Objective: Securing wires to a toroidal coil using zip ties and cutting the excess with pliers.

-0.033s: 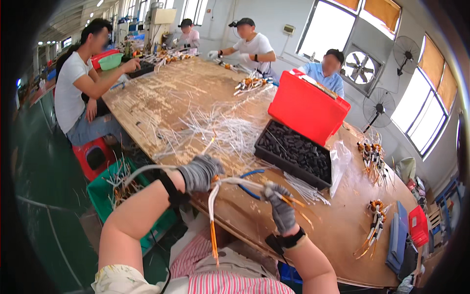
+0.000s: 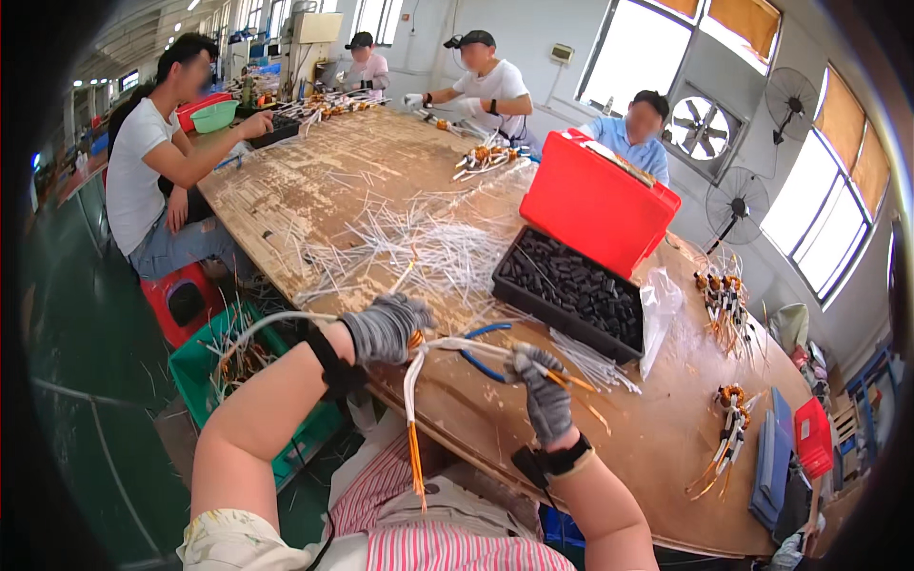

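Coil [image 2: 415, 340] and leads hang between the two gloved hands, above the near edge of the table [image 2: 633, 438]. Its body is mostly hidden by the left hand [image 2: 388, 328], closed round it with the fingertips out of sight; only a bit of orange shows. From the coil, white leads [image 2: 409, 395] run two ways: one pair drops toward 6 o'clock, orange ends lowest, while the rest, nearly level, stretch toward 3 o'clock. The right hand [image 2: 546, 392] pinches these and covers part of their length; orange ends come out past it toward 4 o'clock. A blue lead [image 2: 471, 362] curves behind them, its lower end lost near the right hand. A pale tube [image 2: 276, 322] leaves the left wrist toward 9 o'clock; I cannot tell whether it joins the coil.

Between 8 and 9 o'clock, the left forearm partly covers a green crate [image 2: 190, 381]. Farther off, toward 2 o'clock, a black bin [image 2: 533, 309] holds black pieces too crowded to separate, with a red box [image 2: 595, 205] tilted behind it. White sleeves [image 2: 409, 247] lie tangled at 12 o'clock. Beyond the box, a co-worker [image 2: 640, 143] is largely hidden.
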A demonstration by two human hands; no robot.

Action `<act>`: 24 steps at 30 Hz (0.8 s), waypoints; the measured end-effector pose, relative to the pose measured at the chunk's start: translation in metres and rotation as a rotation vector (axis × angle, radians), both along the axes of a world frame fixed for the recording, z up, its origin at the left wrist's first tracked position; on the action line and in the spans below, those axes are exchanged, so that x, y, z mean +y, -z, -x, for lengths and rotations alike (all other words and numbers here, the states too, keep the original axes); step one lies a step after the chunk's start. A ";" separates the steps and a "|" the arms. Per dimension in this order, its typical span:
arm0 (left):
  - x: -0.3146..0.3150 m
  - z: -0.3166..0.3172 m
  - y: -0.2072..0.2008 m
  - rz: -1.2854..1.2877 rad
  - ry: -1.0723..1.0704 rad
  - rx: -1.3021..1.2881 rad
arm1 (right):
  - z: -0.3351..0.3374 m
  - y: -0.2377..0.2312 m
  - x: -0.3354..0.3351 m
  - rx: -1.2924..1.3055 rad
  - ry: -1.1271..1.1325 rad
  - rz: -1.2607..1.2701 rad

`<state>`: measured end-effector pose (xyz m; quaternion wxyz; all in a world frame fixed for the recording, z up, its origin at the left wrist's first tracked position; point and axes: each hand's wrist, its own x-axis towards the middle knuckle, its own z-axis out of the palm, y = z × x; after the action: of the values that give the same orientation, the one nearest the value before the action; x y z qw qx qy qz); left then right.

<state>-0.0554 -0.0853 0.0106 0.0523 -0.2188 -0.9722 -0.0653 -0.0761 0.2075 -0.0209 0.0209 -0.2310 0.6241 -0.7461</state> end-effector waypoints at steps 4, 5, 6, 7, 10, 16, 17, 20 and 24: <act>0.021 0.008 -0.016 -0.173 -0.044 -0.091 | 0.011 -0.013 -0.011 -0.134 0.026 0.043; 0.030 0.010 -0.016 -0.386 -0.063 -0.084 | 0.015 -0.012 -0.011 -0.144 0.011 0.041; 0.037 0.008 -0.011 -0.432 0.048 -0.001 | 0.019 -0.009 -0.013 -0.146 0.016 0.053; 0.052 0.008 -0.011 -0.416 0.067 -0.003 | 0.024 -0.008 -0.008 -0.181 0.001 0.044; 0.079 0.023 -0.001 -0.678 0.068 -0.285 | 0.027 -0.011 0.001 -0.208 -0.021 0.041; 0.084 0.027 0.011 -0.767 -0.060 -0.238 | 0.007 -0.029 0.017 -0.364 0.029 0.239; 0.083 0.027 0.015 -0.836 -0.129 -0.266 | 0.006 -0.033 0.021 -0.373 0.041 0.238; 0.078 0.029 0.023 -0.867 -0.132 -0.221 | 0.008 -0.039 0.048 -0.394 0.015 0.552; 0.079 0.032 0.017 -0.881 -0.094 -0.230 | 0.005 -0.032 0.071 -0.433 0.090 0.621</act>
<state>-0.0872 -0.0060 -0.0063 0.0352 -0.1228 -0.8601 -0.4938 -0.0806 0.2788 0.0115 0.0485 -0.0355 0.3589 -0.9314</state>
